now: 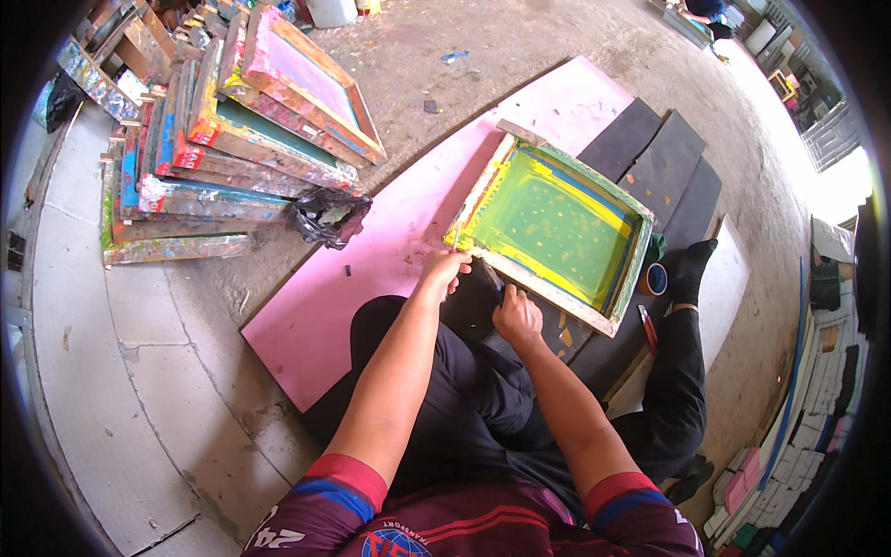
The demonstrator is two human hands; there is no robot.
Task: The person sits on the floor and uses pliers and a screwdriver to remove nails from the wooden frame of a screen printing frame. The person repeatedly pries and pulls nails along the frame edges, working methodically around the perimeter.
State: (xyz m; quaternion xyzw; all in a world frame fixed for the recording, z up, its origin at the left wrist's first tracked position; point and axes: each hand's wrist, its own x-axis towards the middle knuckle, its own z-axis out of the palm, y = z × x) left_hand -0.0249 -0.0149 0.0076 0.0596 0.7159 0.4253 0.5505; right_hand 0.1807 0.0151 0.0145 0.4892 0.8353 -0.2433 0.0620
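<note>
Over a pink sheet and several dark panels spread on the concrete floor, a wooden-framed screen is being supported at a slant in front of the seated person, its green mesh being edged by streaks of bright yellow. At the frame's near left corner, the left hand is being held with its fingers curled tightly round a slim pale-tipped item, which is being shown too small for its kind to be told. Just to the right, below the frame's near rail, a dark-handled tool is being gripped by the right hand, its fingers being wrapped closely about the handle; its far end is being partly lost among the dark surfaces, so it may be a hammer or something similar. Beyond the frame's right end, a tape roll and a red-and-grey tool are being borne near the person's dark-socked foot. To the left, many paint-stained frames are being stacked on one another at a lean, their near right end being bordered by a crumpled black plastic bag.
</note>
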